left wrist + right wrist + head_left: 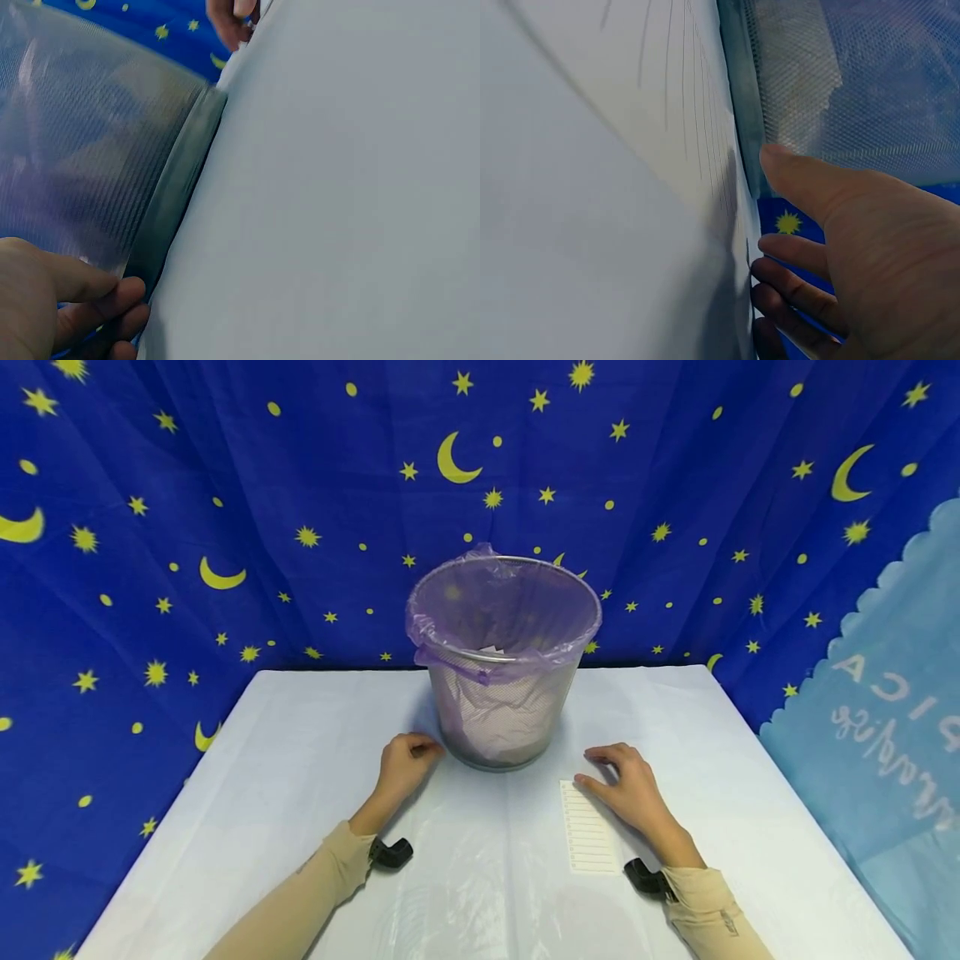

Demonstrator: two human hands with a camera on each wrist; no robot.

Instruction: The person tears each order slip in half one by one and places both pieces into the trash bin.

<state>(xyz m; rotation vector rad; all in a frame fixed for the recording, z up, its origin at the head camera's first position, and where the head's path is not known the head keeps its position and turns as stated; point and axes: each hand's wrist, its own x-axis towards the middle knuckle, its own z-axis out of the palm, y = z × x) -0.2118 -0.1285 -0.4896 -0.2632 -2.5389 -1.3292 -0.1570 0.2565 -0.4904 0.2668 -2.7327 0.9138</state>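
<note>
A mesh wastebasket (551, 706) stands upright on the table, lined with a purple plastic bag (517, 602) folded over its rim. Some white paper (492, 651) shows inside. My left hand (405, 768) is beside the basket's lower left edge, its fingers loosely bent and nothing seen between them. In the left wrist view, those fingertips (129, 289) are close to the dark base ring; whether they touch it I cannot tell. To the right of the basket my right hand (630, 789) has thumb and fingers apart, holding nothing. Beside its thumb lies a ruled paper sheet (588, 831).
White sheeting covers the table (480, 877). Behind it hangs a blue curtain (322, 468) with yellow moons and stars. A light blue cloth (885, 752) with white lettering hangs on the right. Each wrist wears a black camera mount (393, 853).
</note>
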